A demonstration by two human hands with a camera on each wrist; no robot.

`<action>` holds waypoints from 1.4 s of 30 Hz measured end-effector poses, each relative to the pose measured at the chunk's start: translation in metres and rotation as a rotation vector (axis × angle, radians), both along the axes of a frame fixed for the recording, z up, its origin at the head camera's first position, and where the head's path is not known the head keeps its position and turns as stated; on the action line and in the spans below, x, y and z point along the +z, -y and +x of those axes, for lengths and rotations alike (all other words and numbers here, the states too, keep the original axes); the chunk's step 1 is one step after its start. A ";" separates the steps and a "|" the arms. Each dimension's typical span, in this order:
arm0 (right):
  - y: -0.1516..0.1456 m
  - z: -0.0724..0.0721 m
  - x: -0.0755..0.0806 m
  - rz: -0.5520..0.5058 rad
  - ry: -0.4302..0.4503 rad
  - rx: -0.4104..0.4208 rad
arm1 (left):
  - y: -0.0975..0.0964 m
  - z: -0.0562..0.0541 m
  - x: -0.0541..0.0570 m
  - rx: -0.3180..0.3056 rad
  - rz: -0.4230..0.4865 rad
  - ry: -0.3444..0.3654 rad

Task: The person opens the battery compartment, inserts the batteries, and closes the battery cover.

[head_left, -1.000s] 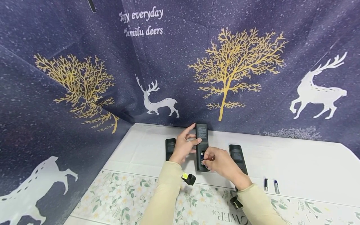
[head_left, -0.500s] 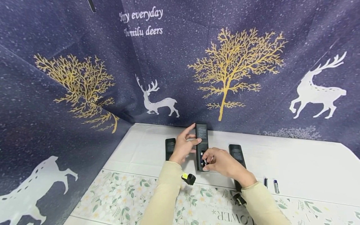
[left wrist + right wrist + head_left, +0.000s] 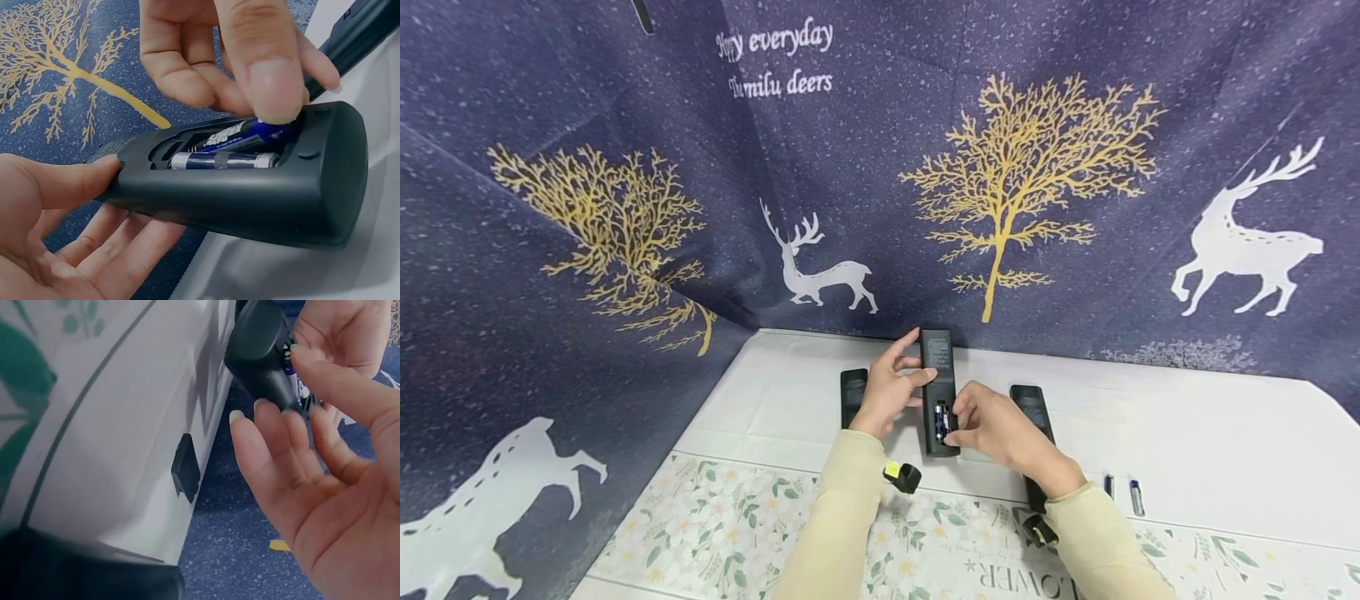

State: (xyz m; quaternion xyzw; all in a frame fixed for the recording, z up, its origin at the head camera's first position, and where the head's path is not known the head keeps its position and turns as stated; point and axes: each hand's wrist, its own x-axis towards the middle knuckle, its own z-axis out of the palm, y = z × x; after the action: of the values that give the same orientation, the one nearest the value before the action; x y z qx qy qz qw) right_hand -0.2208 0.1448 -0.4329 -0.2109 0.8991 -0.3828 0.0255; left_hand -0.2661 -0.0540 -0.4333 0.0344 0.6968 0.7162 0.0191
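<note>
My left hand [image 3: 891,392] grips a black remote control [image 3: 937,379], thumb on one edge and fingers underneath. Its back faces up, and the battery bay lies uncovered. One AAA-size battery [image 3: 222,160] lies flat in the bay. Beside it, a second blue battery [image 3: 226,136] sits tilted, one end raised. The thumb of my right hand [image 3: 996,425] presses on that raised end. In the right wrist view, the other fingers [image 3: 275,440] of this hand extend along the remote's side, and the thumb covers part of the battery.
Black remotes lie left [image 3: 853,392] and right [image 3: 1033,407] of the hands, partly covered by them. Two loose batteries, one dark [image 3: 1108,485] and one silver-blue [image 3: 1137,497], lie at the right. A dark printed cloth [image 3: 1075,292] hangs behind the white table [image 3: 1187,425].
The second battery has gone down into the bay beside the first. My right fingers have slid off it to the remote's right side. The left hand has stayed in place.
</note>
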 end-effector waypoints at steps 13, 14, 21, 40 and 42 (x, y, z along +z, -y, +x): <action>-0.004 -0.004 -0.006 -0.162 0.157 0.006 | 0.003 -0.001 -0.001 -0.015 0.014 0.007; -0.004 -0.004 -0.006 -0.169 0.154 0.014 | 0.003 -0.002 -0.001 -0.015 0.018 0.009; -0.005 -0.004 -0.005 -0.192 0.140 0.037 | 0.005 -0.001 0.000 -0.012 0.030 0.012; -0.003 -0.006 -0.011 -0.184 0.057 0.025 | 0.006 -0.002 0.001 -0.008 0.037 0.006; -0.003 -0.006 -0.012 -0.178 0.043 0.022 | 0.006 -0.002 0.002 -0.009 0.036 0.003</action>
State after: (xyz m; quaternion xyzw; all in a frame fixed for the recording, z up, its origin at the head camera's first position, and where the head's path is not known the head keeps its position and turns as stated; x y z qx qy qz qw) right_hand -0.2269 0.1474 -0.4453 -0.2140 0.8585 -0.4651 0.0302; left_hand -0.2679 -0.0601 -0.4318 0.0367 0.6835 0.7286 0.0225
